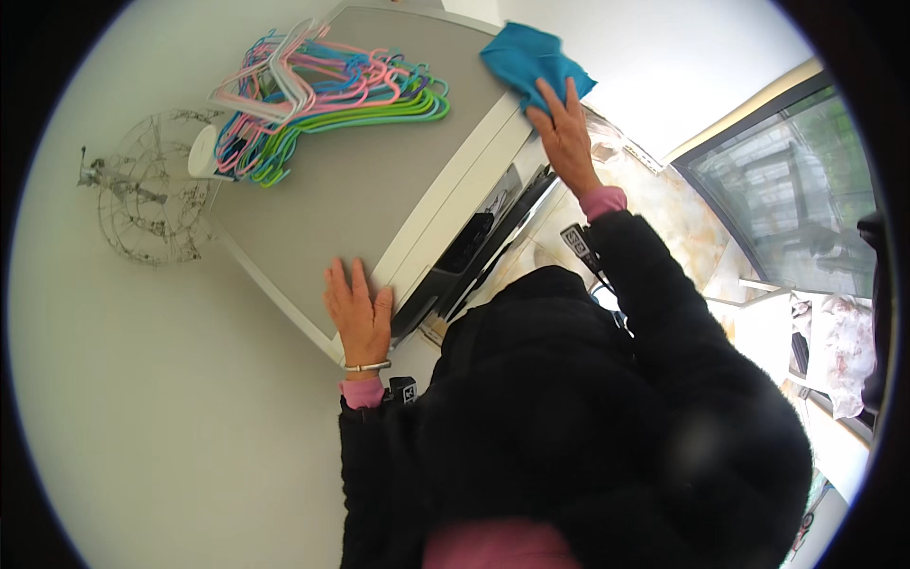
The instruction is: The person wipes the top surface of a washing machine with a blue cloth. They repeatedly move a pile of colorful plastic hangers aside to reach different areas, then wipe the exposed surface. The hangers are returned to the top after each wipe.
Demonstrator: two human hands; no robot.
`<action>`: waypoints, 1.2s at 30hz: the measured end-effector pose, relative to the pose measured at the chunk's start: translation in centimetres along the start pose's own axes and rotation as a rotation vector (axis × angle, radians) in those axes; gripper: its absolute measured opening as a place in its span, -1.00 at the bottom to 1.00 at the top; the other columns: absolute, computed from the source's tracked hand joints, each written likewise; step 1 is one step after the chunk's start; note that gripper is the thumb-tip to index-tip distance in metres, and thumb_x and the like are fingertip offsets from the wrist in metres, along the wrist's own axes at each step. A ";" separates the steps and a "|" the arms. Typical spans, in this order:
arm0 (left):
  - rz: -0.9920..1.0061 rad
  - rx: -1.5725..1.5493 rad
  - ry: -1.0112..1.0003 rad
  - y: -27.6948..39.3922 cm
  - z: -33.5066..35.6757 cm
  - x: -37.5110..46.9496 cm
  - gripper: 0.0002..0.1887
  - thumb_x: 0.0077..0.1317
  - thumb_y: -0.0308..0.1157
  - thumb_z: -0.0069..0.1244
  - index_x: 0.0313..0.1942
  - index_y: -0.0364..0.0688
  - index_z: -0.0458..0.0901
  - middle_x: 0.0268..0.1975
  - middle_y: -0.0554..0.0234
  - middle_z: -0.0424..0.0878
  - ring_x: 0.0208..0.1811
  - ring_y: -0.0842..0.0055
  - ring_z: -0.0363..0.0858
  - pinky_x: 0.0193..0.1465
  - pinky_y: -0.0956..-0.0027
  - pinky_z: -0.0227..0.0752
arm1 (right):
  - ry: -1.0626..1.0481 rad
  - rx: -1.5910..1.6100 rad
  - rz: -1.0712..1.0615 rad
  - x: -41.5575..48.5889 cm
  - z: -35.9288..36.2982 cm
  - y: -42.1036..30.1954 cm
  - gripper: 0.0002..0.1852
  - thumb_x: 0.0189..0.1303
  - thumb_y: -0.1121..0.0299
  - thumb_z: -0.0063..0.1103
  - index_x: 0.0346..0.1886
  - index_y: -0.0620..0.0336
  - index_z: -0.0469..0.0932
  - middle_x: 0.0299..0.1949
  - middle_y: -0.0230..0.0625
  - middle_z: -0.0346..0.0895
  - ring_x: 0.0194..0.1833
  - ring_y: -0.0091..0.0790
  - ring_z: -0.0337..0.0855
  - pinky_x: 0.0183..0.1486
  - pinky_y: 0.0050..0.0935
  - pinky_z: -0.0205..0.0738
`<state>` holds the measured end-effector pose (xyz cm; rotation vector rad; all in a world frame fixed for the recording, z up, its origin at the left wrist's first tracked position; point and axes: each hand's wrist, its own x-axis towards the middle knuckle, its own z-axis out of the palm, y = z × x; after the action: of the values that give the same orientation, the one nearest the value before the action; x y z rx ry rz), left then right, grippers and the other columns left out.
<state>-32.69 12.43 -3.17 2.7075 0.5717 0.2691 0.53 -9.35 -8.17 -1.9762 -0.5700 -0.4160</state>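
Note:
A blue cloth lies over the far right corner of a white appliance with a grey top. My right hand presses on the cloth from above, its fingers spread across the near part. At the opposite front corner, my left hand rests flat on the grey top with its fingers apart and nothing in them. Part of the appliance's dark front panel shows below the pale front edge.
A pile of coloured plastic hangers lies at the back of the top, beside a white round item. A wire rack is by the wall at left. Tiled floor and a dark-framed glass panel are at right.

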 end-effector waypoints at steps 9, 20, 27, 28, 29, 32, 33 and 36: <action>-0.149 0.055 0.137 -5.1 -1.2 -2.9 -0.36 0.48 -0.04 -0.20 0.43 -0.22 0.20 0.52 -0.18 -0.02 0.56 -0.05 -0.15 0.53 -0.10 -0.33 | -0.105 -0.142 -0.183 -13.2 3.2 -12.8 -0.47 0.16 0.47 0.26 0.24 0.25 0.41 0.43 0.34 0.01 0.41 0.41 0.09 0.39 0.22 0.02; -0.148 -0.425 0.503 -6.1 0.0 -3.1 -0.53 0.48 -0.33 -0.19 0.35 -0.29 0.36 0.42 0.00 0.31 0.43 0.16 0.26 0.47 0.15 0.03 | -0.838 0.104 -1.119 -16.9 4.8 -18.5 -0.42 0.09 0.37 0.25 0.27 -0.08 0.48 0.51 -0.26 0.13 0.54 -0.22 0.03 0.49 0.12 -0.12; -0.353 -0.824 0.687 -6.5 0.3 -4.8 -0.52 0.56 -0.26 -0.25 0.36 -0.36 0.33 0.40 0.05 0.33 0.39 0.36 0.29 0.43 0.35 0.10 | -0.766 -0.123 -1.486 -16.4 6.3 -18.6 -0.49 0.21 0.24 0.19 0.28 -0.11 0.50 0.56 -0.32 0.00 0.55 -0.25 -0.04 0.48 0.03 -0.03; -0.361 -0.739 0.693 -6.7 0.6 -4.8 -0.51 0.56 -0.26 -0.25 0.36 -0.36 0.31 0.40 0.04 0.32 0.39 0.35 0.29 0.43 0.35 0.09 | -0.716 -0.177 -1.547 -15.3 5.8 -17.6 -0.50 0.22 0.23 0.18 0.27 -0.10 0.51 0.57 -0.32 -0.01 0.55 -0.25 -0.04 0.48 0.02 -0.02; -0.357 -0.753 0.718 -6.8 0.9 -4.9 -0.51 0.57 -0.25 -0.26 0.37 -0.36 0.29 0.40 0.03 0.31 0.40 0.35 0.28 0.44 0.34 0.08 | -0.709 -0.230 -1.569 -13.9 5.2 -16.5 -0.53 0.22 0.23 0.18 0.24 -0.07 0.55 0.58 -0.34 -0.03 0.54 -0.26 -0.01 0.48 0.00 -0.01; -0.429 -0.886 0.821 -6.9 2.4 -5.2 -0.47 0.57 -0.21 -0.28 0.40 -0.35 0.23 0.42 0.02 0.28 0.43 0.35 0.24 0.47 0.33 0.05 | -0.760 -0.159 -1.443 -9.2 2.9 -13.0 -0.57 0.20 0.27 0.20 0.18 -0.09 0.59 0.56 -0.39 0.01 0.54 -0.25 0.00 0.47 -0.03 0.01; -0.452 -0.970 0.852 -6.8 2.8 -5.2 -0.45 0.57 -0.17 -0.28 0.41 -0.35 0.22 0.43 0.02 0.27 0.44 0.35 0.24 0.48 0.32 0.04 | -0.738 -0.144 -1.438 -8.0 2.3 -12.4 -0.58 0.21 0.29 0.20 0.17 -0.09 0.59 0.55 -0.40 0.04 0.54 -0.24 0.01 0.46 -0.04 0.02; -0.484 -1.216 0.943 -7.1 3.1 -4.7 -0.39 0.57 -0.07 -0.29 0.43 -0.35 0.17 0.44 0.01 0.24 0.46 0.34 0.21 0.50 0.30 0.03 | -0.902 -0.159 -1.462 -7.9 3.0 -13.6 -0.59 0.15 0.32 0.22 0.12 -0.15 0.61 0.53 -0.34 0.07 0.52 -0.22 0.05 0.45 0.01 0.05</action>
<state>-38.69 15.57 -9.30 1.1242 0.8683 1.2645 -13.48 -3.01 -3.58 -1.4585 -2.6124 -0.3766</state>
